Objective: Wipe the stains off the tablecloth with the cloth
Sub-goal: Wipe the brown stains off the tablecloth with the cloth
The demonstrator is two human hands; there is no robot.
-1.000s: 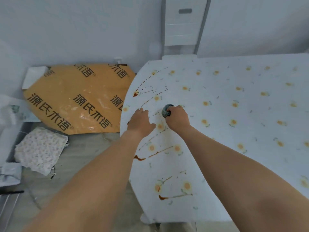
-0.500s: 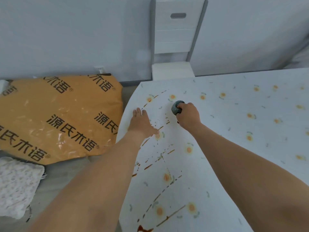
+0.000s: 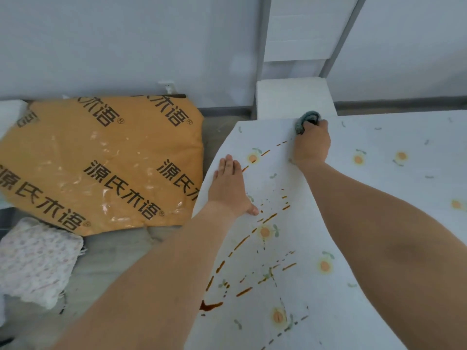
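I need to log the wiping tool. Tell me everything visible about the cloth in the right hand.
The cloth is a small grey-blue wad, bunched into a ball with a soft, looped or knitted look. The right hand grips it, fingers curled over its near side so only the far part shows. It sits at the far edge of the tablecloth, beyond the brown stains.

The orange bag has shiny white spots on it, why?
Head view: the spots are glare, light bouncing off the bag's glossy wrap. The same view is wide-angle, so the tablecloth's edge bends, and the whole picture looks a little soft.
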